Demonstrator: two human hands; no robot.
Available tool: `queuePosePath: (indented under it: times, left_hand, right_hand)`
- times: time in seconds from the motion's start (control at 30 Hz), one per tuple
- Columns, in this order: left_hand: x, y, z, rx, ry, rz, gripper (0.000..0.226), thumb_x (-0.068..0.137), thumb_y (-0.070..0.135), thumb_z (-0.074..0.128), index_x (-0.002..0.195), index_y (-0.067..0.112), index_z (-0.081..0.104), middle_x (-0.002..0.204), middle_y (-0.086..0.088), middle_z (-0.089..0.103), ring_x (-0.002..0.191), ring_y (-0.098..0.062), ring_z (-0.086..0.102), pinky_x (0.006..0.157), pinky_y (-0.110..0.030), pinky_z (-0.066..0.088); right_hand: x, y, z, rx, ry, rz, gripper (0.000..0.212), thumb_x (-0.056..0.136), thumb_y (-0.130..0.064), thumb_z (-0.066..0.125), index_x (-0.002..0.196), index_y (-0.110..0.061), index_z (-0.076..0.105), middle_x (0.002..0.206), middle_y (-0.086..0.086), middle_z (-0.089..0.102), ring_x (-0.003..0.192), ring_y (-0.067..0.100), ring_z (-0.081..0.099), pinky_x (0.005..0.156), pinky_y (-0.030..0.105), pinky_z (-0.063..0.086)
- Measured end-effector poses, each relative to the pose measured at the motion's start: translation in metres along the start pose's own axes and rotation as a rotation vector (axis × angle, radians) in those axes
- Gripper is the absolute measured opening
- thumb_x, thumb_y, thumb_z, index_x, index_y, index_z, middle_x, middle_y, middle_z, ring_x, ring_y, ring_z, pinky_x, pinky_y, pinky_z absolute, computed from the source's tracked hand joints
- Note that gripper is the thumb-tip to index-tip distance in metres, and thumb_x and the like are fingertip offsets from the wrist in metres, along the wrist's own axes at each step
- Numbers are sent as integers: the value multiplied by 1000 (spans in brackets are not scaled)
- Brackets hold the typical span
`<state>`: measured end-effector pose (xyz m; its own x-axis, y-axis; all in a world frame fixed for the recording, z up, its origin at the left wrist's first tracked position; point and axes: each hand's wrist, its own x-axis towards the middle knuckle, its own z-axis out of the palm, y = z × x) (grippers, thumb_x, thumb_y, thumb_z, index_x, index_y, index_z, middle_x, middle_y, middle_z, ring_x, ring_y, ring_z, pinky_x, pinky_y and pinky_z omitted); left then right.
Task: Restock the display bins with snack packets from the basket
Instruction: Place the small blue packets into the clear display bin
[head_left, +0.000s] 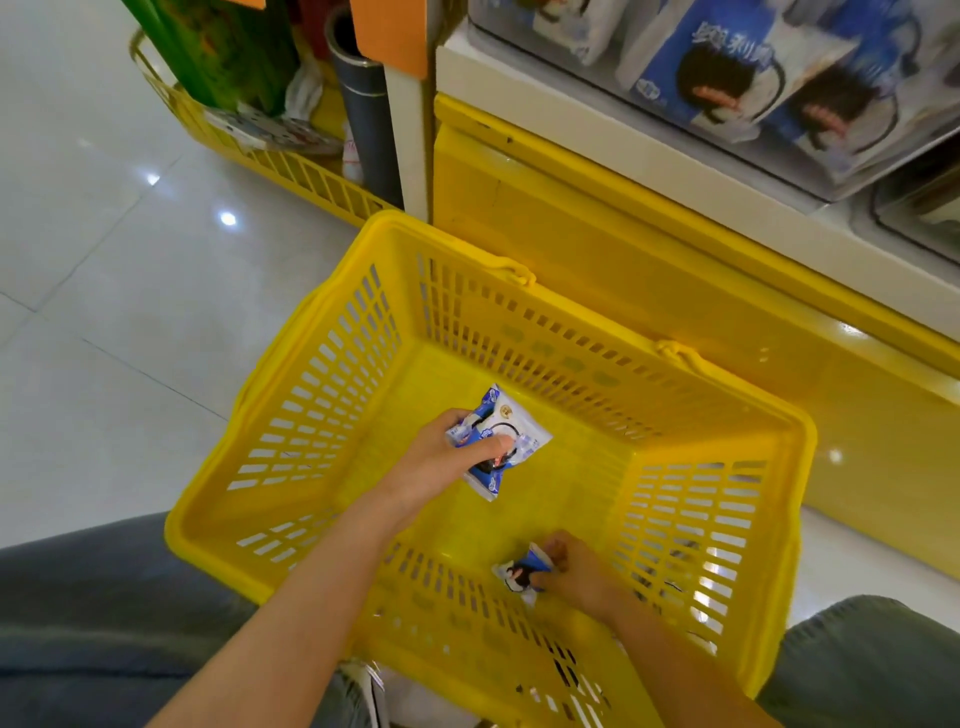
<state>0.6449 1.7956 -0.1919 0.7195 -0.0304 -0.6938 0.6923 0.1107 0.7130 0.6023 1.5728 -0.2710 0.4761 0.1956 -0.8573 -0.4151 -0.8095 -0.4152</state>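
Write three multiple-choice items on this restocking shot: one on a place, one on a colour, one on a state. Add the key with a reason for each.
1. Where is the packet that the left grip holds?
A. On the tiled floor
B. Inside the basket
C. In the display bin

2. What colour is the basket?
A. Red
B. Green
C. Yellow

3. What is the right grip doing?
A. Pinching a second packet
B. Lying flat and empty
C. Resting on the basket's rim

Key:
1 B, the basket's walls surround the packet on all sides.
2 C, its slotted walls and bottom are all yellow.
3 A, its fingers curl round the second packet close to the near wall.
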Motion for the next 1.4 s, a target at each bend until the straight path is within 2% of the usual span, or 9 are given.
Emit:
queuePosePath:
  times: [0.2,0.37,0.53,0.67,0.87,1.0,1.13,1.23,1.4]
  left_hand:
    - [-30,27,3,53,33,84,24,77,27,73,97,18,62,85,8,70,77,-1,65,69,-13,45]
    - [-61,70,6,81,45,209,27,78,21,72,102,15,62,92,3,71,85,-7,66,73,-12,47]
    - [-91,123,6,133,47,352,38,79,23,71,112,14,56,105,1,68,91,-7,65,76,-16,50]
    - [-109,165,-1,144,68,458,45,76,32,72,116,18,56,106,4,67,96,-8,65,86,-24,50]
    - [-122,205,-10,132,84,550,43,67,46,75,103,32,57,103,11,67,93,-3,65,90,-30,48]
    - [-122,218,-8,-16,80,602,47,67,43,75,108,27,58,108,3,67,99,-11,65,100,-39,44]
    - [-113,229,-8,-181,149,574,60,64,39,77,115,18,53,107,-1,67,97,-15,66,95,-40,48]
    - [-104,237,-13,-274,170,571,41,74,26,74,108,18,52,99,0,69,83,-9,69,78,-31,54]
    - [-97,246,-19,-331,179,619,50,73,29,73,115,15,49,100,3,68,80,-5,69,66,-20,55]
  right_hand:
    - [-22,-54,-33,251,250,-207,22,87,-5,62,108,-8,55,90,6,60,77,30,64,54,16,44]
    - [-63,-106,-80,528,331,-340,9,92,-10,57,96,-17,56,85,1,65,67,10,63,56,22,54]
    - [-116,-155,-122,586,268,-438,20,93,-15,55,108,-4,60,85,4,70,66,8,64,57,18,48]
    - [-168,-193,-156,601,219,-504,24,97,-29,44,91,-13,62,64,-7,68,55,1,62,50,15,49]
    - [-237,-255,-208,559,95,-652,27,89,-28,51,97,-6,64,81,0,72,72,5,67,65,16,53]
    - [-237,-300,-242,324,524,-745,38,88,-25,61,122,-9,55,108,3,69,96,16,67,85,30,54]
    - [-205,-346,-267,118,957,-751,56,82,-35,70,127,-10,46,124,4,55,104,12,53,83,27,46]
    - [-171,-373,-277,-75,1016,-769,46,85,-30,68,122,-10,52,125,7,55,112,17,50,83,24,36]
    - [-127,-403,-280,-217,996,-773,39,85,-22,68,119,-8,55,123,11,55,105,21,52,80,26,38]
